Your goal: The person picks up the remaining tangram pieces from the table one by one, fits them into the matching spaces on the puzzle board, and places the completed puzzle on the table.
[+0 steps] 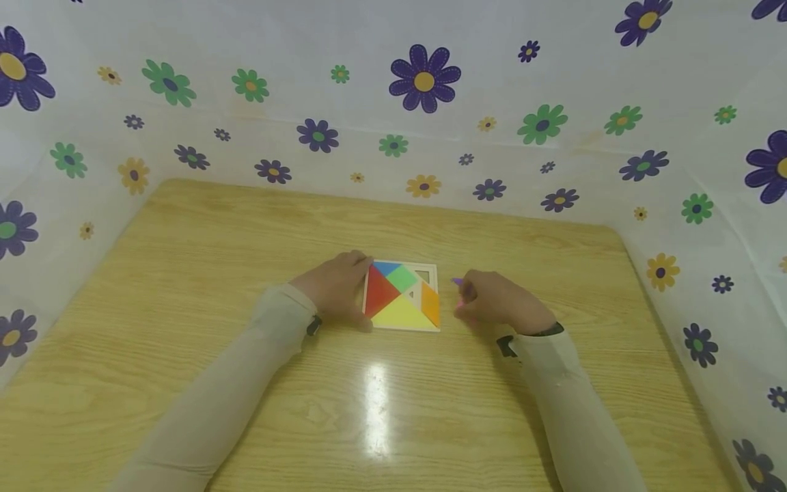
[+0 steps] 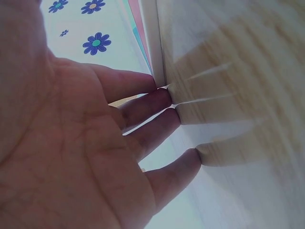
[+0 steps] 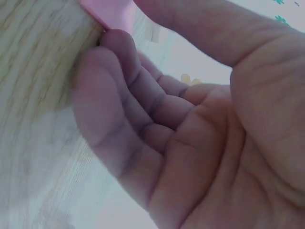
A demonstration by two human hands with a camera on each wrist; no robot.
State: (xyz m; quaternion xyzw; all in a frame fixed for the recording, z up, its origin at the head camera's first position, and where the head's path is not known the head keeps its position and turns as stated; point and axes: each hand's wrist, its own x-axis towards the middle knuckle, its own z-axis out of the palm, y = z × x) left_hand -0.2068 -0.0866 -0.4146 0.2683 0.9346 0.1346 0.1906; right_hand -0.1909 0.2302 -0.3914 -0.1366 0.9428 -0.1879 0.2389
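Note:
A square wooden tangram board (image 1: 402, 330) lies on the table, holding red, blue, green, yellow and orange pieces. Its upper right and a small gap near the middle show bare wood. My left hand (image 1: 335, 287) rests along its left edge, thumb by the lower corner and fingers by the upper one. Those fingers (image 2: 138, 98) are spread and fairly straight, tips on the table. To the right of the board, my right hand (image 1: 494, 298) pinches a pink tangram piece (image 3: 112, 12) near the tabletop; the thumb tip is cut off. A purple piece (image 1: 457, 281) peeks out beside its fingers.
The wooden table (image 1: 295, 225) carries a bright light reflection in front of the board. A white flowered curtain (image 1: 356, 61) encloses the table's back and both sides.

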